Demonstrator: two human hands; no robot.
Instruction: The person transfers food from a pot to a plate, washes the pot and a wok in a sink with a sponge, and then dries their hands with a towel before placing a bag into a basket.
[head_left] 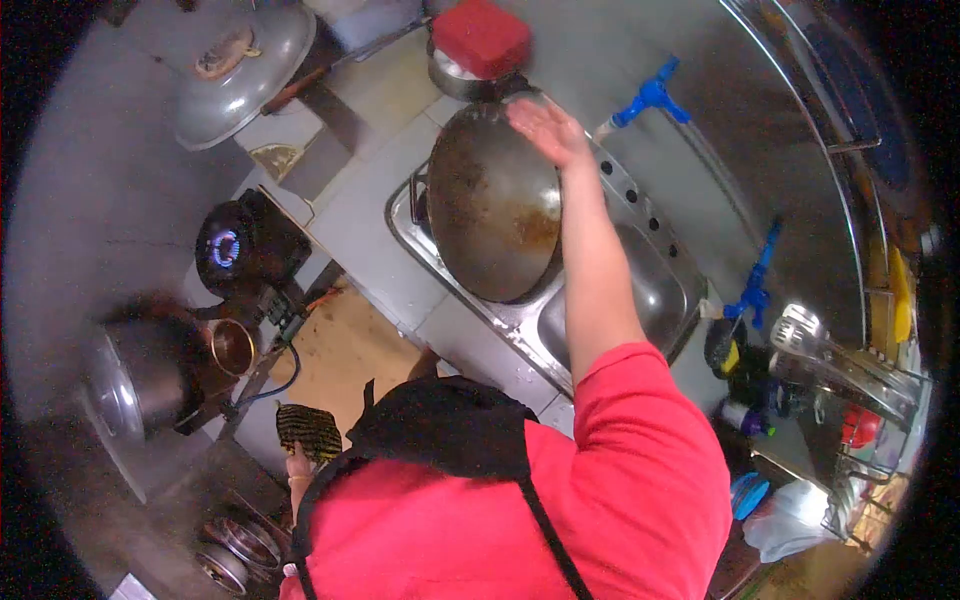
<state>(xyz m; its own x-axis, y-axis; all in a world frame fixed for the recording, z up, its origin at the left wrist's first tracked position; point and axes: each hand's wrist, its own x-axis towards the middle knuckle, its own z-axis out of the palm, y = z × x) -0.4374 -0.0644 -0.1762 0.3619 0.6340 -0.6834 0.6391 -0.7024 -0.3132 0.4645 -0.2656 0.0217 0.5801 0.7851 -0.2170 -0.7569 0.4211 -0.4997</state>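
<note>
My right hand [548, 132] is stretched out flat at the far rim of a large, browned wok [490, 205], its fingers extended and nothing in them. The wok sits over the left bowl of a steel sink [640, 285], with its inside facing up and a loop handle on its left side. Down at the lower left, my left hand [297, 468] holds a black-and-yellow striped cloth [308, 432]. My torso hides most of that hand.
Blue taps [655, 98] are on the wall behind the sink. A red block [482, 38] rests on a round container beyond the wok. At left are a large lid [270, 60], a black appliance with a lit ring [250, 245] and a pot [150, 370]. A utensil rack [860, 375] hangs at right.
</note>
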